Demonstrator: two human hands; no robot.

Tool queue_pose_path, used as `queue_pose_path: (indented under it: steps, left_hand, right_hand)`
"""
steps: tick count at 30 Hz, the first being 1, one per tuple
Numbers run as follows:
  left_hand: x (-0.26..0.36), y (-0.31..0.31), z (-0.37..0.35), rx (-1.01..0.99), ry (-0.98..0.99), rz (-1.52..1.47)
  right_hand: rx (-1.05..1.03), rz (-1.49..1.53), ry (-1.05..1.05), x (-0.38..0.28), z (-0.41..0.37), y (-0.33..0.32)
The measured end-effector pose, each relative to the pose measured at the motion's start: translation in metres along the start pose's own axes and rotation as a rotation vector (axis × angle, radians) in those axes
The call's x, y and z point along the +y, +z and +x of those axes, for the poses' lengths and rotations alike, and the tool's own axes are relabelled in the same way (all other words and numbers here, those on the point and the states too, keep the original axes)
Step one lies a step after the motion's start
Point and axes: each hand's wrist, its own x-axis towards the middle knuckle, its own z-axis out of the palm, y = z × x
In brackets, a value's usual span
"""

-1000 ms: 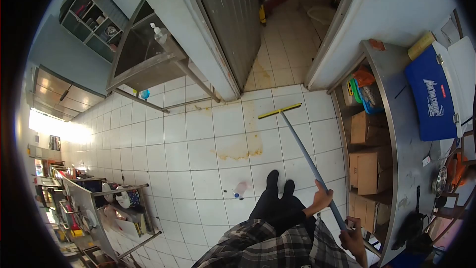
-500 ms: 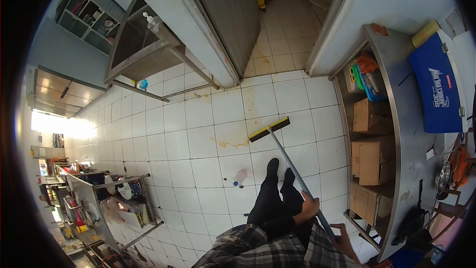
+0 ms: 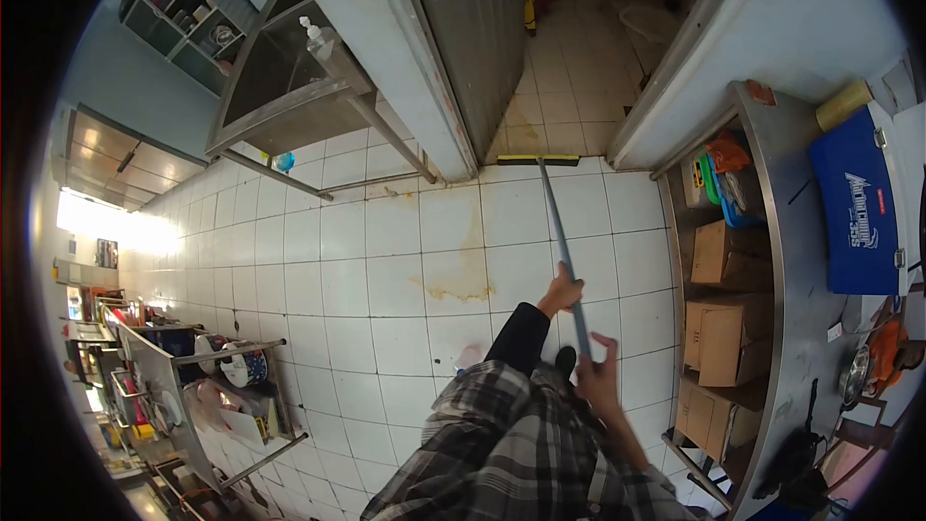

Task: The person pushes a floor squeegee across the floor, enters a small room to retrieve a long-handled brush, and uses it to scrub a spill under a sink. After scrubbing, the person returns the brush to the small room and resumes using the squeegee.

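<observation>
A floor squeegee (image 3: 557, 217) with a long grey handle and a yellow and black head stretches away from me. Its head lies across the doorway threshold, where the white tiles meet the darker floor. My left hand (image 3: 561, 291) is wrapped round the handle about midway up, arm extended. Nearer my body, my right hand (image 3: 599, 378) holds the handle's upper end, with one finger sticking out. Yellowish stains (image 3: 458, 287) mark the tiles left of the handle. A pinkish, see-through item (image 3: 471, 357) on the floor is partly hidden by my sleeve.
A grey metal door (image 3: 468, 39) stands open at the doorway. On the right, a steel table (image 3: 805, 328) has cardboard boxes (image 3: 728, 338) beneath it and a blue case (image 3: 854, 203) on top. A metal-legged stand (image 3: 289, 101) is at left, and a low rack (image 3: 236, 367) below it.
The squeegee head has gone forward from the middle of the tiles to the threshold. Both hands moved forward with the handle, and my body leans further over the floor.
</observation>
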Motion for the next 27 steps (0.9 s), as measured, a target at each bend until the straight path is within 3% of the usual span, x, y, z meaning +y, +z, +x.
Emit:
queue_pose_path:
  steps: [3, 9, 11, 15, 17, 18, 20, 21, 22, 23, 25, 27]
  left_hand:
    - [0.029, 0.038, -0.041, 0.079, -0.054, -0.041]
    - [0.053, 0.095, -0.142, 0.248, 0.018, -0.422]
    - [0.038, 0.098, -0.145, 0.413, 0.021, -0.444]
    - [-0.005, 0.049, -0.131, 0.669, -0.046, -0.499]
    - [-0.025, 0.017, -0.120, 0.747, -0.186, -0.530]
    - [-0.044, 0.010, -0.109, 0.811, -0.117, -0.614]
    - [-0.106, -0.004, -0.068, 0.924, -0.153, -0.478]
    - [-0.099, -0.017, -0.070, 1.004, -0.335, -0.186]
    - [-0.062, -0.036, -0.094, 0.971, -0.446, -0.255]
    - [-0.065, -0.039, -0.093, 0.986, -0.449, -0.278]
    - [-0.081, -0.043, -0.083, 1.307, -0.045, 0.096]
    - [-0.117, -0.061, -0.055, 1.222, -0.017, 0.072]
  right_hand:
    - [-0.128, -0.065, 0.120, -0.049, -0.036, -0.043]
    - [-0.270, -0.362, 0.283, -0.140, -0.094, -0.103]
    - [-0.393, -0.405, 0.288, -0.149, -0.078, -0.098]
    - [-0.657, -0.540, 0.306, -0.121, -0.009, -0.077]
    - [-0.793, -0.646, 0.099, -0.103, 0.026, -0.051]
    - [-0.844, -0.639, 0.075, -0.083, 0.049, -0.046]
    - [-0.914, -0.651, 0.060, -0.057, 0.088, -0.035]
    - [-0.911, -0.602, 0.174, -0.053, 0.101, -0.029]
    - [-0.903, -0.555, 0.282, -0.050, 0.114, -0.022]
    - [-0.920, -0.576, 0.282, -0.048, 0.128, -0.015]
    - [-0.945, -0.560, 0.247, -0.045, 0.148, -0.008]
    - [-0.967, -0.491, 0.257, -0.056, 0.162, -0.009]
